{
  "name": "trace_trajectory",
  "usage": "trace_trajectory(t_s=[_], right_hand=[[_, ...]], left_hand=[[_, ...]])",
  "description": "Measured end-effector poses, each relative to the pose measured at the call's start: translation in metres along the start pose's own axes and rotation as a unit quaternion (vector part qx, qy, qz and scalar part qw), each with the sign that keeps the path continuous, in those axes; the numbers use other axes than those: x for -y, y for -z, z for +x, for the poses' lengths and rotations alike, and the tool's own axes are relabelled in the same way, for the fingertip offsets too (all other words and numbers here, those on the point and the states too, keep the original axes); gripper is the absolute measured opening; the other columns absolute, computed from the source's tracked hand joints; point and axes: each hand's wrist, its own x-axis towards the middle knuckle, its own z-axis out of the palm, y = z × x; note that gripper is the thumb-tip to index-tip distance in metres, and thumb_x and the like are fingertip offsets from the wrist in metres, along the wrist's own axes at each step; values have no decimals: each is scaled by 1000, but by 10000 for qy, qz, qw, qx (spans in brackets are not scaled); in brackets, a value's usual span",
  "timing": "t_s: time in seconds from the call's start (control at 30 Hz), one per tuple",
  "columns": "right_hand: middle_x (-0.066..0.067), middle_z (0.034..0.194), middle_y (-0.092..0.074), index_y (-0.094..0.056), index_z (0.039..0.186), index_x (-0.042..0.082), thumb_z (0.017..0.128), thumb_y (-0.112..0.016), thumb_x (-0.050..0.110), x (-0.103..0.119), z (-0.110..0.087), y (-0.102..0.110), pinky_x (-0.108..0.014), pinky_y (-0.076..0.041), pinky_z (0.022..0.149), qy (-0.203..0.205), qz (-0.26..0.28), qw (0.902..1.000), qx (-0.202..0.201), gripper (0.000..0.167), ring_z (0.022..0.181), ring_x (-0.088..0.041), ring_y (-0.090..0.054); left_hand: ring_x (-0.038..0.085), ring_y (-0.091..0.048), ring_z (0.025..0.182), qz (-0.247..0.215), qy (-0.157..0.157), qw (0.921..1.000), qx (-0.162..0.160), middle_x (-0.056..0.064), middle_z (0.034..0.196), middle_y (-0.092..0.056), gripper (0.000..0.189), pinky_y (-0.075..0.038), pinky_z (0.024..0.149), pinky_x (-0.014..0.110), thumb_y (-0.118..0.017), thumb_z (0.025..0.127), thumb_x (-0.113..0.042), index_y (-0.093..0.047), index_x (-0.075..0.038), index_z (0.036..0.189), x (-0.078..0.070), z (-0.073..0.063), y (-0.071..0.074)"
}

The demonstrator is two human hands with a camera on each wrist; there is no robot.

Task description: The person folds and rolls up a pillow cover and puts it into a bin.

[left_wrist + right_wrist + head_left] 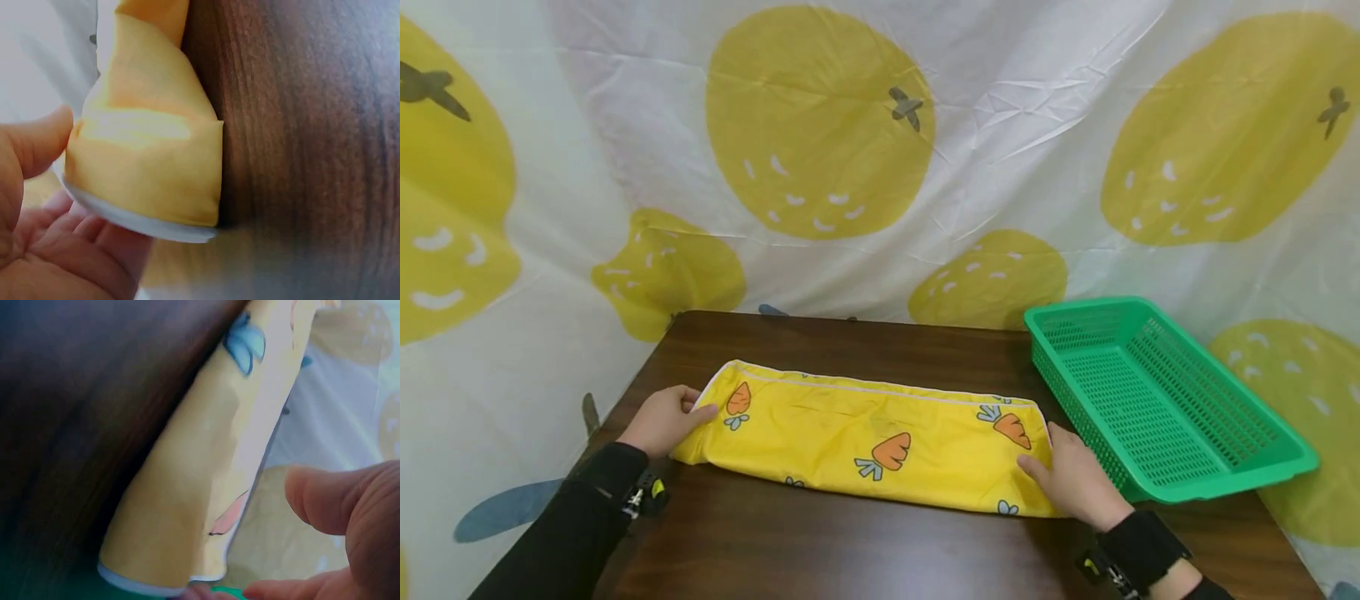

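Note:
A yellow cloth [842,442] with a carrot print and white edging lies folded into a long strip across the table. My left hand [664,419] pinches its left end; the left wrist view has the thumb [47,144] on the upper side of the cloth [144,169] and the fingers beneath. At the other end is my right hand [1075,473], its fingertips right at the white edging. Thumb [319,497] and fingers stand spread apart in the right wrist view, the thumb off the cloth [181,469].
A green plastic basket [1221,487] with slotted walls sits on the right side of the dark wooden table [850,550], close beside my right hand. Behind the table hangs a white sheet [1000,108] printed with yellow fruit.

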Motion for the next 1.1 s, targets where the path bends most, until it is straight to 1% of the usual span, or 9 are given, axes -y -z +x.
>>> trace_trajectory(t_s=[0.17, 0.27, 0.37, 0.47, 0.57, 0.73, 0.83, 0.93, 1.1], right_hand=[[-47, 150, -46, -33, 151, -25, 106, -65, 31, -11, 19, -3, -66, -45, 113, -298, 364, 9989, 32, 78, 140, -58, -50], [-46, 147, -49, -31, 152, -24, 105, -66, 30, -14, 25, -5, -62, -50, 109, -564, 594, 9966, 24, 80, 135, -55, -55], [-43, 140, -57, -32, 152, -22, 101, -72, 27, -17, 27, -7, -55, -57, 99, -781, 778, 9939, 69, 81, 124, -50, -63], [-35, 123, -67, -46, 143, -19, 97, -76, 21, -21, 25, -6, -44, -61, 82, -838, 869, 9926, 133, 68, 101, -37, -69], [-22, 104, -70, -59, 126, -14, 95, -77, 16, -24, 19, -4, -35, -57, 69, -832, 945, 9916, 301, 47, 83, -23, -65], [-8, 85, -63, -66, 106, -6, 93, -77, 15, -33, 5, -2, -31, -48, 60, -804, 1092, 9886, 657, 27, 69, -18, -56], [-4, 76, -54, -66, 101, -1, 97, -76, 22, -36, 5, -4, -30, -41, 57, -753, 1343, 9858, 672, 25, 63, -18, -50], [-4, 77, -54, -67, 105, -1, 103, -69, 27, -35, 12, -5, -30, -41, 58, -709, 1485, 9853, 454, 29, 66, -18, -50], [-10, 97, -66, -64, 121, -5, 110, -58, 25, -36, 24, -8, -31, -47, 67, -558, 1723, 9833, 162, 32, 80, -19, -57]], left_hand=[[21, -59, 79, 171, -22, 9995, 279, 12, 93, -64, 53, -46, 68, 32, -57, 110, -40, -60, 10, 128, 6, 1, 1], [21, -58, 81, 166, -12, 9990, 408, 12, 96, -64, 53, -46, 70, 32, -52, 113, -37, -56, 10, 137, 7, 1, -1], [21, -60, 85, 84, 150, 9980, 616, 14, 103, -66, 58, -48, 73, 32, -50, 114, -37, -48, 10, 149, 9, -2, -2], [22, -60, 88, 143, 368, 9964, 749, 16, 109, -66, 64, -49, 76, 32, -48, 114, -38, -42, 13, 153, 12, -8, -3], [22, -60, 87, 311, 512, 9949, 811, 15, 105, -65, 61, -49, 75, 32, -48, 114, -35, -45, 15, 149, 15, -17, -4], [19, -59, 77, 585, 294, 9930, 982, 9, 92, -64, 55, -49, 69, 32, -55, 111, -33, -56, 16, 136, 18, -32, 0], [18, -59, 73, 594, 135, 9943, 875, 7, 86, -62, 52, -49, 65, 32, -60, 109, -38, -63, 12, 122, 15, -34, 3], [19, -59, 75, 531, 35, 9970, 556, 9, 87, -65, 54, -49, 66, 32, -63, 106, -44, -66, 10, 115, 10, -27, 5], [23, -60, 85, 139, -46, 9999, 87, 17, 101, -69, 55, -49, 73, 32, -63, 107, -42, -64, 11, 124, 7, -15, 3]])
